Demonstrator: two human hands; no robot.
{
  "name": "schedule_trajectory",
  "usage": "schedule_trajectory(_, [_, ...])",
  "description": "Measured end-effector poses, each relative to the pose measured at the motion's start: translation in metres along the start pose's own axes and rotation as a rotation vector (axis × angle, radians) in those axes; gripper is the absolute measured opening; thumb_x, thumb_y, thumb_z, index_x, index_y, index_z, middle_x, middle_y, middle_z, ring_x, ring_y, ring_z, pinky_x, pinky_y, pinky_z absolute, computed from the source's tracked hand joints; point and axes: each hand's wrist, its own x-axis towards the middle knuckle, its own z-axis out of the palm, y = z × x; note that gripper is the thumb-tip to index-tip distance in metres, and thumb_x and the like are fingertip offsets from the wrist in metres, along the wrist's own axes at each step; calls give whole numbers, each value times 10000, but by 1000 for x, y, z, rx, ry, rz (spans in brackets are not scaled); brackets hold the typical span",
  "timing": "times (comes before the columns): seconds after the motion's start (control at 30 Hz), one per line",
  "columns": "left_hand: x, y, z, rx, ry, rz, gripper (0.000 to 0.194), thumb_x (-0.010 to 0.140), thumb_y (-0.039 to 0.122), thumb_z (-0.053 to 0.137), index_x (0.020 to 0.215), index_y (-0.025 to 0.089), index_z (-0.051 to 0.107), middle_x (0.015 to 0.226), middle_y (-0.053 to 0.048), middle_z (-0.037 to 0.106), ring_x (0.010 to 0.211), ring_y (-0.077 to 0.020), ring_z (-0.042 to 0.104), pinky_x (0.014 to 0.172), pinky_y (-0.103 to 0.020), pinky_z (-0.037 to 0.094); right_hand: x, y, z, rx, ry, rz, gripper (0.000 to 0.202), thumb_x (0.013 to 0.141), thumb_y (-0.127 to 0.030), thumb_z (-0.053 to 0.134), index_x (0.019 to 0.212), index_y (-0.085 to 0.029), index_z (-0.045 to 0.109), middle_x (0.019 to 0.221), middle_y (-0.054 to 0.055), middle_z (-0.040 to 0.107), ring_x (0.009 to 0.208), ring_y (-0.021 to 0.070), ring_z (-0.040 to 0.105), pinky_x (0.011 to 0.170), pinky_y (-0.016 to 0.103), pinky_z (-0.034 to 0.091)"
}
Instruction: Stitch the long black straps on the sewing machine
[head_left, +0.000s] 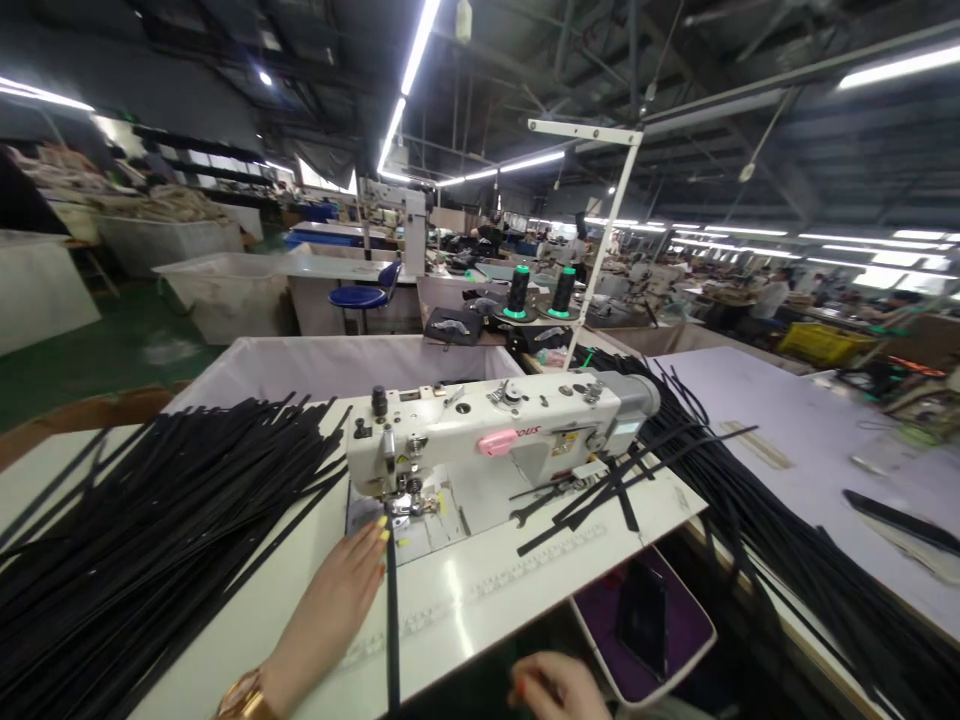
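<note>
My left hand [334, 600] lies flat on the sewing machine table, fingers stretched out along the left edge of a black strap [393, 625]. Its fingertips, with yellow and orange nails, are close to the presser foot [401, 508] of the white sewing machine [480, 430]. The strap runs from under the foot straight down over the table's front edge. Below that edge, apart from the strap, my right hand [559, 686] has its fingers curled in, and nothing shows in them. A gold watch [244, 695] is on my left wrist.
A heap of black straps [172, 520] covers the table's left side. More straps [757, 520] hang along the right. A wrench [536, 508] and short strap pieces [577, 510] lie right of the needle. An open drawer [709, 640] holds a dark phone-like slab [643, 615]. Thread cones [517, 292] stand behind.
</note>
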Motion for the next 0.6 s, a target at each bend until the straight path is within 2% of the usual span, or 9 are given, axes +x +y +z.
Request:
schedule_trajectory(0.03, [-1, -2, 3, -5, 7, 4, 400, 956, 315, 431, 1308, 160, 541, 1387, -121, 523, 1295, -288, 469, 1062, -508, 429, 6, 3, -25, -60, 84, 8, 295, 878, -434, 550, 796, -195, 702, 775, 42, 723, 790, 216, 671, 748, 312, 498])
schedule_trajectory(0.07, [-2, -4, 6, -11, 13, 8, 404, 953, 323, 433, 1308, 163, 540, 1386, -119, 525, 1291, -291, 473, 1059, -508, 432, 13, 5, -52, -240, 177, -10, 310, 902, -423, 505, 838, -193, 703, 827, 50, 737, 814, 211, 674, 765, 302, 497])
schedule_trajectory(0.17, [-5, -9, 12, -25, 30, 19, 414, 947, 339, 437, 1311, 168, 538, 1398, -116, 512, 1284, -300, 480, 1048, -511, 442, 38, 7, -127, -953, 420, 47, 332, 958, -342, 376, 1047, -214, 668, 1063, 61, 728, 966, 201, 666, 824, 281, 489])
schedule_trajectory(0.23, [-5, -10, 15, -31, 44, 23, 417, 944, 337, 441, 1312, 165, 538, 1407, -114, 503, 1285, -302, 478, 1046, -513, 446, 58, 7, -160, -1096, 450, 76, 325, 952, -267, 359, 1086, -196, 646, 1113, 90, 703, 985, 228, 665, 781, 298, 489])
schedule_trajectory(0.27, [-5, -11, 15, -33, 48, 24, 418, 943, 334, 443, 1312, 163, 537, 1407, -113, 504, 1286, -302, 476, 1045, -513, 447, 69, 8, -169, -1148, 430, 68, 315, 942, -226, 367, 1100, -209, 638, 1151, 82, 687, 985, 220, 665, 765, 286, 484])
schedule_trajectory(0.33, [-4, -10, 13, -38, 45, 21, 418, 942, 336, 452, 1312, 162, 537, 1400, -113, 511, 1288, -299, 475, 1045, -509, 450, 89, 11, -174, -1209, 348, 30, 309, 909, -156, 403, 1097, -235, 635, 1182, 59, 670, 937, 194, 678, 726, 259, 475])
schedule_trajectory(0.43, [-1, -4, 4, -41, 31, 3, 411, 949, 330, 449, 1310, 154, 537, 1388, -121, 522, 1280, -294, 484, 1051, -502, 445, 109, 16, -165, -1300, 228, -22, 282, 857, -98, 450, 1009, -226, 651, 1130, 56, 677, 813, 173, 693, 674, 249, 467])
schedule_trajectory(0.53, [4, 4, -10, -39, 13, -11, 401, 964, 293, 425, 1316, 131, 525, 1372, -135, 535, 1275, -283, 489, 1062, -492, 436, 115, 22, -159, -1356, 170, -64, 259, 853, -89, 429, 953, -192, 644, 1091, 96, 669, 780, 189, 697, 655, 264, 477])
schedule_trajectory(0.6, [8, 8, -17, -45, -5, -22, 393, 972, 277, 405, 1324, 143, 516, 1384, -126, 526, 1284, -275, 481, 1064, -492, 434, 113, 27, -161, -1371, 157, -89, 255, 860, -117, 422, 984, -185, 634, 1143, 124, 648, 802, 215, 701, 639, 283, 495])
